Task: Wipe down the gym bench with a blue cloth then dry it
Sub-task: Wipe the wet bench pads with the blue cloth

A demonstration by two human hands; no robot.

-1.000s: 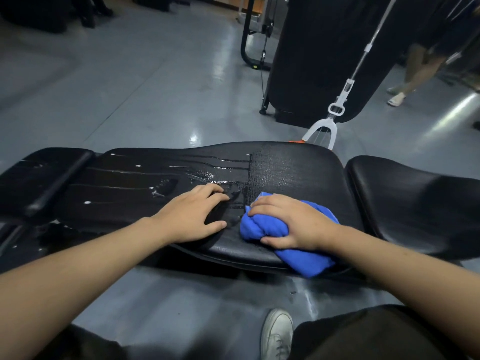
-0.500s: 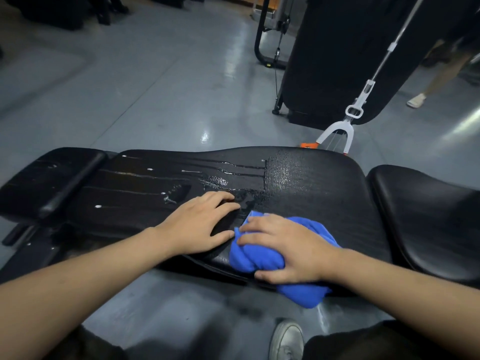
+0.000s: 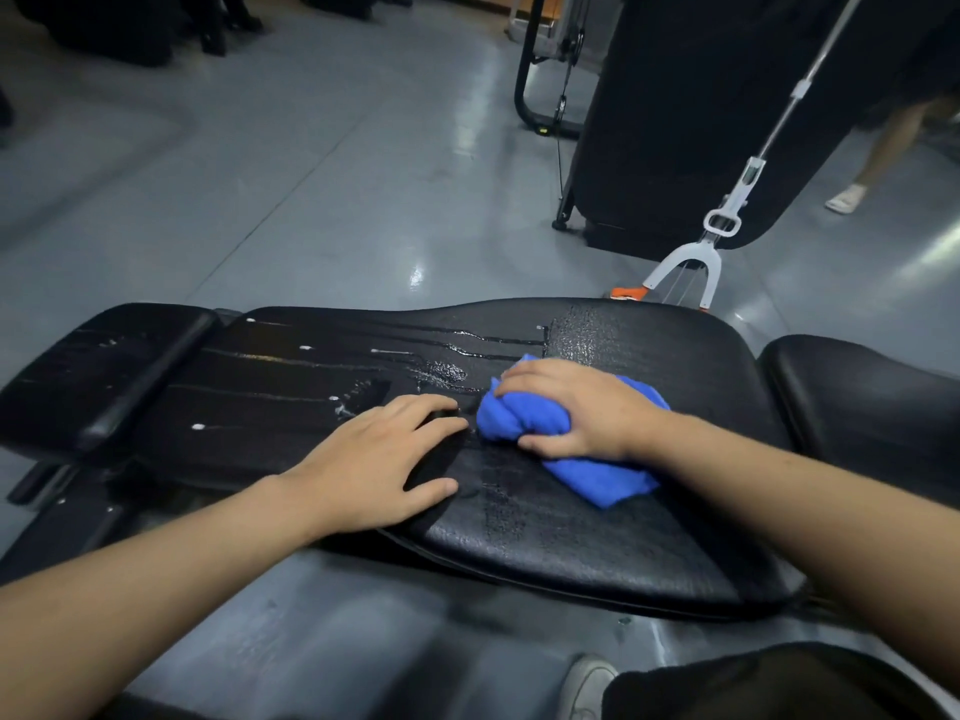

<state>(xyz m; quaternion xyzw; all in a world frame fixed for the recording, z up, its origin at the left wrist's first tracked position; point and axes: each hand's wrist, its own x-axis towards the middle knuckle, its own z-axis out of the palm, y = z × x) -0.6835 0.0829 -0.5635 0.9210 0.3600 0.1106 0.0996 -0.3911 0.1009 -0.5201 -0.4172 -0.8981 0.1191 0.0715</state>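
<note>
**Mid-bench, the wet wipe is under way; drying has not begun**

At the middle of the gym bench (image 3: 597, 517), the right hand (image 3: 582, 407) has its fingers curled over a bunched blue cloth (image 3: 592, 472) and presses it onto the black pad. Part of the cloth trails out from under the palm toward 5 o'clock. The left hand (image 3: 376, 459) lies flat on the pad just beside the cloth, at its 9 o'clock, fingers spread and straight, holding nothing; it looks to be bracing the bench.

The step in hand appears to be the wet wipe. From the cloth toward 9 and 10 o'clock the pad carries long liquid streaks (image 3: 291, 361) and white beads, reaching onto the headrest section (image 3: 98, 376) at the far left. Toward 1 o'clock a patch shines with a damp, wiped look.

The next move probably calls for sweeping the cloth toward 9 o'clock through those streaks, which means the left hand must lift or slide out of the way first. Firm, even pressure would matter, since the liquid could run off the pad's edge onto the floor (image 3: 311, 189). A mop (image 3: 727, 226) stands beyond the bench at 1 o'clock.
</note>
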